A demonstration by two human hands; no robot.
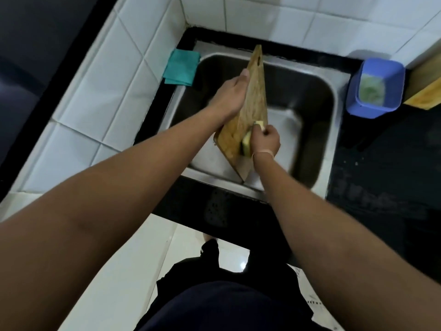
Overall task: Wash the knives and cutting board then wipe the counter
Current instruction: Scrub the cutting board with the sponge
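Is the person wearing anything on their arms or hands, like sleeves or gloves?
No gloves and no sleeves in view: both forearms are bare. The left hand has nothing on it. The right hand has a thin pale band around the wrist, like a rubber band or string. No rings or watch show.

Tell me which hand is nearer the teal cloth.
Left. The left hand holds the cutting board just right of the teal cloth; the right hand, gripping the sponge, is farther right and nearer the person.
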